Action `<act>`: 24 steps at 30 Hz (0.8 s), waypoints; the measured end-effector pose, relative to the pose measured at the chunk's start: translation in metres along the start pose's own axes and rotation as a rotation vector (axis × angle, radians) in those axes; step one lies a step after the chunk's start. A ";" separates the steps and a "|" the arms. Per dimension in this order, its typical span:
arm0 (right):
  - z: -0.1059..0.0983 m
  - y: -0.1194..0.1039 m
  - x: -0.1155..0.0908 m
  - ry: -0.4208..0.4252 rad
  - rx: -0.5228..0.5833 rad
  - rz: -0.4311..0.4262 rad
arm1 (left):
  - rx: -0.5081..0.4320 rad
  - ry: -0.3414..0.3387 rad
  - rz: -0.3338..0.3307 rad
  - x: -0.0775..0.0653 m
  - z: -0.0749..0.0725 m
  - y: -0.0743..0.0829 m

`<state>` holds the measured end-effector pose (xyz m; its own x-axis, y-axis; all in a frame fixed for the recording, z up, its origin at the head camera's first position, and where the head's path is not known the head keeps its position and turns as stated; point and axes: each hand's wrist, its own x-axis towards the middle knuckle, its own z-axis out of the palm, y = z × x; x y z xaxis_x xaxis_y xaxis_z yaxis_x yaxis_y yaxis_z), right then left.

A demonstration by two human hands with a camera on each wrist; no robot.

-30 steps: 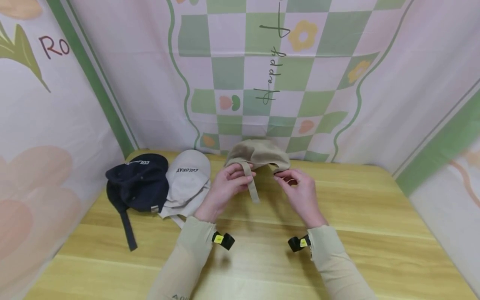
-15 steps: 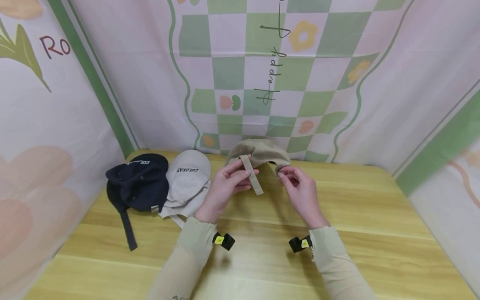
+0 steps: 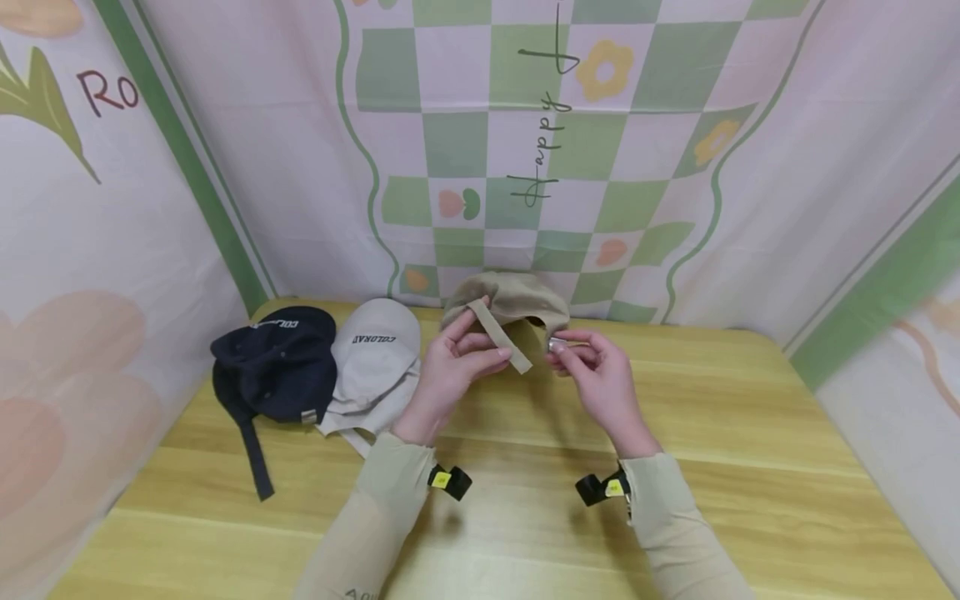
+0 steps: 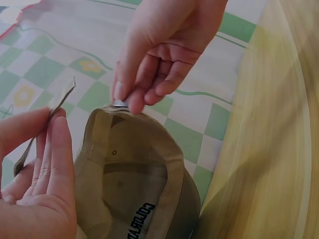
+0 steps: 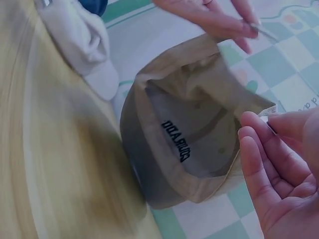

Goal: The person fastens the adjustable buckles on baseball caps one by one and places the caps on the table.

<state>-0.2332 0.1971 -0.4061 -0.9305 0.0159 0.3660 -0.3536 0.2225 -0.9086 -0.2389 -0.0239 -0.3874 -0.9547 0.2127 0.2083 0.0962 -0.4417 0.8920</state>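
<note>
A khaki baseball cap [image 3: 517,292] is held up near the back of the table, its back opening towards me. Its loose adjustment strap [image 3: 501,335] slants across the fingers of my left hand [image 3: 447,371], pinched between thumb and fingers. My right hand [image 3: 600,379] pinches the small metal buckle [image 3: 556,342] on the other side of the opening. In the left wrist view, the strap's free end [image 4: 70,88] points up, apart from the buckle. Dark lettering [image 5: 175,142] shows on the inside of the crown in the right wrist view.
On the left of the wooden table [image 3: 720,500] lie a navy cap [image 3: 288,367] with its strap hanging loose and a light grey cap [image 3: 382,342] beside it. A printed checkered curtain [image 3: 517,142] hangs right behind the table's back edge.
My left fingers have shifted along the strap, and its free end has swung up and right towards the buckle. The cap has moved slightly left, and the buckle now shows at my right fingertips.
</note>
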 end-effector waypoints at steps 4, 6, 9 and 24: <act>0.003 -0.006 0.000 -0.001 0.074 -0.013 | 0.014 0.028 -0.012 0.000 0.003 0.001; 0.005 -0.009 0.000 0.003 0.101 -0.015 | 0.004 0.041 -0.015 -0.001 0.005 0.001; 0.007 -0.013 -0.001 0.015 0.132 -0.015 | -0.016 0.057 -0.011 -0.001 0.007 0.001; 0.019 -0.028 -0.005 -0.015 0.206 -0.041 | 0.013 0.096 0.007 -0.002 0.014 -0.002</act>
<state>-0.2204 0.1724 -0.3866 -0.9155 -0.0039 0.4022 -0.4022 0.0191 -0.9154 -0.2334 -0.0107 -0.3842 -0.9765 0.1250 0.1753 0.1057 -0.4313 0.8960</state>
